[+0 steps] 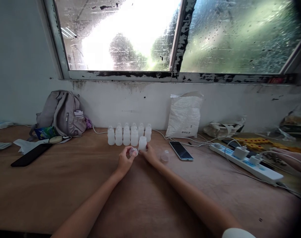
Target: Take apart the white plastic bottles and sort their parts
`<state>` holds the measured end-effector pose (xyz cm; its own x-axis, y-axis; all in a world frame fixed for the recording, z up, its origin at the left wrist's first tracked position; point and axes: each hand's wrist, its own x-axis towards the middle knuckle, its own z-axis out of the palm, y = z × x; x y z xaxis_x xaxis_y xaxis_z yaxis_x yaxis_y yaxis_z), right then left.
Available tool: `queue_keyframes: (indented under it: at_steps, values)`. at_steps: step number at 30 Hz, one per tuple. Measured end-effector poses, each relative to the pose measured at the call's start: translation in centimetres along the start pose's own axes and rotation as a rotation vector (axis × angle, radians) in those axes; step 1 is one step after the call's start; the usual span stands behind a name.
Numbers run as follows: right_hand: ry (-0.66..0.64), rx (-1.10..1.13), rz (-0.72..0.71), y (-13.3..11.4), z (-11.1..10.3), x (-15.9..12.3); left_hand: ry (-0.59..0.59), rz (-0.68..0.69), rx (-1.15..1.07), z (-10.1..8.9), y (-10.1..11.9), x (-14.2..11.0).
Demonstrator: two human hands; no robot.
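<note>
My left hand (125, 161) pinches a small clear cap (133, 151) between thumb and fingers. Beside it, my right hand (150, 156) grips a translucent white baby bottle (142, 143) whose top shows no cap; the bottle is upright, its base near the table. Just behind my hands stand several similar baby bottles (126, 136), in a rough double row and topped with clear caps. To the right of my right forearm, another clear cap (165, 155) sits on the table.
Right of my hands lie a phone (181, 150) and a white power strip (246, 163) with plugs and cables. A white package (184, 115) leans on the wall. At left are a grey backpack (63, 114) and a black flat object (31, 155). Another person's hand (292, 159) is at far right.
</note>
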<state>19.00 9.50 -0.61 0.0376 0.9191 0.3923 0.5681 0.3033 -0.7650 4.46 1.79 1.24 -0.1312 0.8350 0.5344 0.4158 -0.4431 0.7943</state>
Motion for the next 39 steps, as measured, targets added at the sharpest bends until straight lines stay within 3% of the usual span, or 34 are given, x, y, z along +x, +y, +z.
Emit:
queue_keyframes:
  at_steps: [5, 9, 16, 21, 28, 35, 39]
  values:
    - [-0.252, 0.067, -0.228, -1.7, -1.6, -5.4, 0.103, 0.075, -0.057, -0.5, 2.5, -0.4]
    - [-0.316, 0.085, -0.328, -2.9, -1.9, -7.7, 0.063, 0.142, -0.026, -0.9, 2.8, -0.6]
    - [-0.339, 0.093, -0.343, -3.1, -2.0, -7.8, -0.024, 0.165, -0.023, -0.8, 1.8, -0.8]
    - [-0.337, 0.271, -0.341, -3.5, -2.7, -8.1, -0.066, 0.193, -0.044, -0.7, 1.8, -0.9]
    - [-0.286, 0.335, -0.509, -5.5, -4.9, -7.2, -0.081, 0.063, -0.153, -0.3, 1.8, -1.2]
    - [-0.322, 0.416, -0.441, -7.0, -6.1, -6.0, -0.299, 0.019, -0.362, -0.1, 1.1, -1.2]
    - [-0.346, 0.377, -0.381, -7.5, -6.1, -5.6, -0.454, 0.024, -0.359, 0.4, 1.0, -1.3]
